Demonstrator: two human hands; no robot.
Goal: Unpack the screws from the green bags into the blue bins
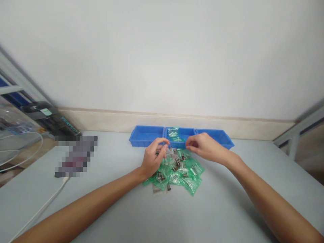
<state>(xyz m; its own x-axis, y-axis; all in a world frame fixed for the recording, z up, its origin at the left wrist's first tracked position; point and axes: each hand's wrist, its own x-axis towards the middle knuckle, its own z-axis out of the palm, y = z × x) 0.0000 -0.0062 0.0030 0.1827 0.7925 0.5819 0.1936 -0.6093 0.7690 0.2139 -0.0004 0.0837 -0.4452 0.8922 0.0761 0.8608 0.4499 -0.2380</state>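
A pile of small green plastic bags [192, 185] and loose metal screws [178, 164] lies on the table between my hands. My left hand [152, 158] is over the pile's left side, its fingers loosely bent and a gap between thumb and fingertips. Over the pile's right upper edge, my right hand [202, 145] has its fingers curled in against the thumb; whatever they may hold is hidden. Behind the pile stand three blue trays in a row: a left tray [146, 144], a middle tray [186, 144] and a right tray [229, 143]. One green bag [173, 132] of light-coloured pieces rests in the middle tray.
A blurred-out dark phone-like object [78, 155] with a white cable [48, 202] lies to the left on the table [113, 216]. Behind it leans a dark box [60, 123]. A white wall [162, 60] rises behind the trays, and metal frames [307, 128] flank the table.
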